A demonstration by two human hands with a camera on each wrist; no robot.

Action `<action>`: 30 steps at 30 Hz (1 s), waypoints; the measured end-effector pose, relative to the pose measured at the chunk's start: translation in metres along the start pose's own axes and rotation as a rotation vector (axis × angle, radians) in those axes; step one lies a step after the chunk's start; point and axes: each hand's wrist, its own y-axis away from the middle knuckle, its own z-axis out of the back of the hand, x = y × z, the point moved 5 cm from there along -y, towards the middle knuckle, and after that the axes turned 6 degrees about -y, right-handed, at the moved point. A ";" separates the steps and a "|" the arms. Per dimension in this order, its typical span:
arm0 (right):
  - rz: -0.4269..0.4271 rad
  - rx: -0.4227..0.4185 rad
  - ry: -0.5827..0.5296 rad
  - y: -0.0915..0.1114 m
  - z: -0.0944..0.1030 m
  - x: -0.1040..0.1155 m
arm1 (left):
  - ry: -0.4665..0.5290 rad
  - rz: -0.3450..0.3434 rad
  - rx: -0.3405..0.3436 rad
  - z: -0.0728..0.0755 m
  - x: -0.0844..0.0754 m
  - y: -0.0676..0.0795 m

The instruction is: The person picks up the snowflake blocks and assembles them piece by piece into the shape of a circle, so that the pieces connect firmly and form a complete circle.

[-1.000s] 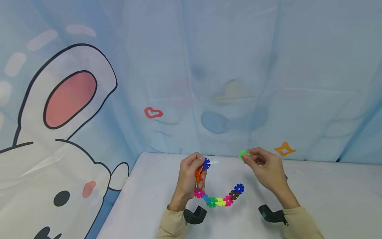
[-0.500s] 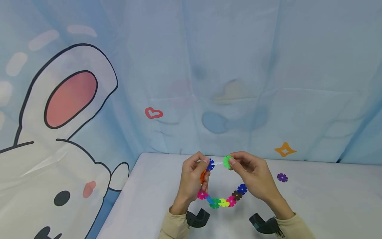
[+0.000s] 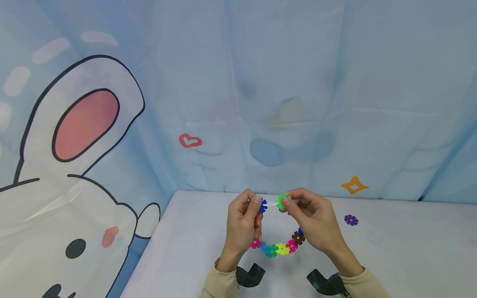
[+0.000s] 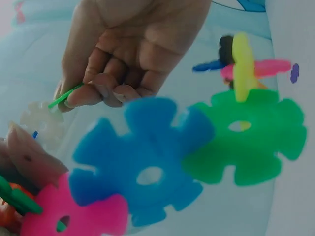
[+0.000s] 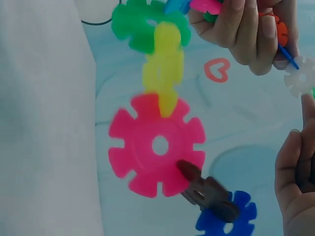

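Note:
My left hand (image 3: 241, 225) pinches a dark blue notched disc (image 3: 263, 206) at one end of a chain of interlocking plastic snowflake discs. A clear white disc (image 5: 298, 81) juts from that blue one. My right hand (image 3: 316, 221) holds a bright green disc (image 3: 282, 201) between thumb and fingers, edge-on to the white disc; whether they interlock I cannot tell. Below, the chain curves through pink, light blue (image 4: 167, 147), green (image 4: 261, 157), yellow (image 3: 282, 248), pink (image 5: 142, 172) and brown (image 3: 298, 238) discs to another dark blue disc (image 5: 246, 206). My left fingers hide the orange part in the head view.
A loose purple disc (image 3: 351, 220) lies on the white table (image 3: 410, 248), right of my right hand. Black wrist mounts (image 3: 250, 275) sit below both hands. Behind the table hangs a light blue printed curtain (image 3: 290, 82).
My right hand has moved left, carrying the green disc up to the white one, and the purple disc has come into full view. My left hand has shifted slightly right with the chain.

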 end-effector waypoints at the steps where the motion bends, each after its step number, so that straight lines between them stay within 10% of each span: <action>1: 0.005 -0.006 0.001 0.000 0.000 0.001 | -0.011 -0.016 -0.006 -0.001 -0.001 0.001; 30: 0.041 0.003 -0.070 0.000 0.000 0.002 | -0.217 -0.360 -0.041 -0.005 -0.009 0.003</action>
